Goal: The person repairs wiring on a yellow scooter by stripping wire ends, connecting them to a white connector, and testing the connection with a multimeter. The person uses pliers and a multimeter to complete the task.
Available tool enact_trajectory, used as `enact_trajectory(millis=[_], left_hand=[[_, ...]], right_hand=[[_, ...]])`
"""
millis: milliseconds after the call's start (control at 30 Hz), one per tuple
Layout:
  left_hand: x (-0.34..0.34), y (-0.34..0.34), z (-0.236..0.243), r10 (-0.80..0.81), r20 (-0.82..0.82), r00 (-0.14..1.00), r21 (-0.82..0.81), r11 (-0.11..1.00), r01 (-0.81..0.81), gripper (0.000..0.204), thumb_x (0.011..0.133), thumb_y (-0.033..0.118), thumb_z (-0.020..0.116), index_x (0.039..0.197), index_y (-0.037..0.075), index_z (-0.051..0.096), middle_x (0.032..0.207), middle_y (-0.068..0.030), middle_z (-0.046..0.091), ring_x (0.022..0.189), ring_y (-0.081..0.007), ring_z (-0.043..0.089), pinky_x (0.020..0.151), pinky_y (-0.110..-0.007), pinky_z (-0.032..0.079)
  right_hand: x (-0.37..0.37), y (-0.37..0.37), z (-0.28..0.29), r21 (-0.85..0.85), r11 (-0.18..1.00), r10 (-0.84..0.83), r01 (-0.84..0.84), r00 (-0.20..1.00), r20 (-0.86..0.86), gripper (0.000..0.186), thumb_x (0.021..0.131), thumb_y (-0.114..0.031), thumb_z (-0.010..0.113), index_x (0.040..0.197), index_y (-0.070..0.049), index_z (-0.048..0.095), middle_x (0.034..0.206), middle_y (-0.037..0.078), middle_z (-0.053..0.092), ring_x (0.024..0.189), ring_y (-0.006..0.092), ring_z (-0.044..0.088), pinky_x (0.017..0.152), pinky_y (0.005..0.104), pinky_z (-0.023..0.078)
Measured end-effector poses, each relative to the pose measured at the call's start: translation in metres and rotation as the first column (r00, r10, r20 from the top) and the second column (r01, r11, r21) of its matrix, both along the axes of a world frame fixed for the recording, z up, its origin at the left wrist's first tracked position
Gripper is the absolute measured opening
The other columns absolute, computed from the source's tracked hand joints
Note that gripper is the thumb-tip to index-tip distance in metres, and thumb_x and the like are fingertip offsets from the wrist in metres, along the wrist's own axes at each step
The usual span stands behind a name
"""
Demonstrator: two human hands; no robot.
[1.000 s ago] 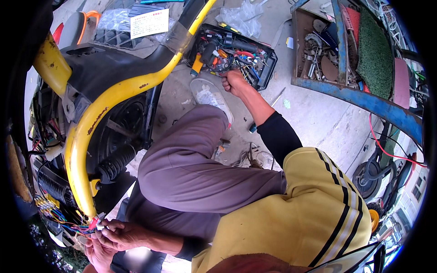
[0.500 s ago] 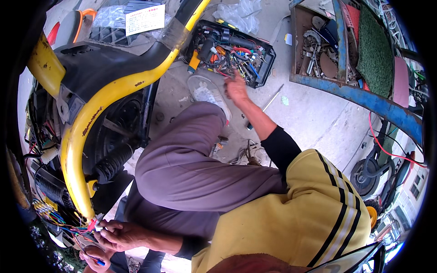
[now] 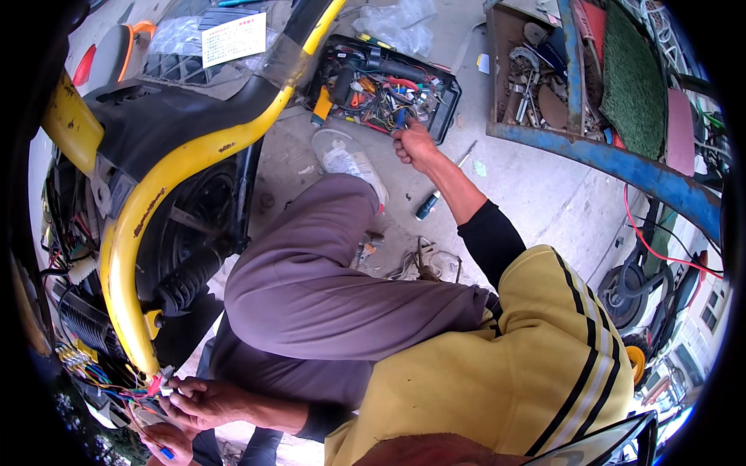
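Observation:
At lower left, my left hand (image 3: 198, 404) pinches a small white connector (image 3: 166, 382) among coloured wires (image 3: 105, 377), beside the lower end of a yellow scooter frame (image 3: 124, 303). My right hand (image 3: 416, 147) reaches into a black toolbox (image 3: 449, 105) of jumbled tools and wires, fingers closed around a blue-handled tool (image 3: 402, 116) whose shape is unclear. A screwdriver (image 3: 427, 204) lies on the floor below that hand. Another person's hand (image 3: 171, 439) is just below my left hand, near a blue-tipped item (image 3: 165, 451).
At upper right stands a rusty metal bin (image 3: 497, 109) of parts on a blue metal frame (image 3: 645, 175), with green turf (image 3: 633, 78) and a red cable (image 3: 645, 245). Plastic bags (image 3: 396, 27) and a printed card (image 3: 234, 39) lie at the top. A wheeled vehicle (image 3: 625, 295) is at right.
My right hand pulled back slightly from the toolbox, then returned right of where it was, now at a blue-handled tool. The other person's hand lowered, with a blue-tipped item appearing by it.

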State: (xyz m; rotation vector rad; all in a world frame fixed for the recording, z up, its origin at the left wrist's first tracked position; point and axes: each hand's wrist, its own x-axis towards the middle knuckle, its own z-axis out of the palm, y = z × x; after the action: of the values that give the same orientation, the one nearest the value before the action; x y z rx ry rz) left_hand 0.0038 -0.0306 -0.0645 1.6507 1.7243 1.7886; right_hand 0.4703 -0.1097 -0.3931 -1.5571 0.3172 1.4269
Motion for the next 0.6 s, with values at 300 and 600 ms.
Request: enact_trajectory(millis=[300,600], left_hand=[[-0.008,-0.001,0.0,-0.021,-0.027,0.999,-0.039,0.999,0.02,0.039,0.105,0.016,0.056,0.135,-0.01,0.053,0.103,-0.0176,0.072,0.053,-0.0083,0.046,0.054,-0.018,0.04],[-0.014,-0.002,-0.001,-0.067,-0.117,0.991,0.007,0.998,0.068,0.016,0.098,-0.002,0.064,0.114,-0.003,0.061,0.125,-0.0171,0.063,0.076,-0.0192,0.07,0.053,-0.024,0.05]], right_hand=[[-0.041,-0.001,0.009,-0.027,0.999,0.03,-0.023,0.942,0.333,0.051,0.099,-0.006,0.052,0.148,-0.015,0.044,0.068,0.004,0.05,0.05,0.0137,0.046,0.041,0.0298,0.032],[0.025,-0.009,-0.042,-0.072,0.978,-0.206,0.194,0.953,-0.224,0.007,0.1,-0.007,0.049,0.099,-0.012,0.044,0.068,-0.002,0.041,0.051,0.0069,0.034,0.042,0.0235,0.025]])
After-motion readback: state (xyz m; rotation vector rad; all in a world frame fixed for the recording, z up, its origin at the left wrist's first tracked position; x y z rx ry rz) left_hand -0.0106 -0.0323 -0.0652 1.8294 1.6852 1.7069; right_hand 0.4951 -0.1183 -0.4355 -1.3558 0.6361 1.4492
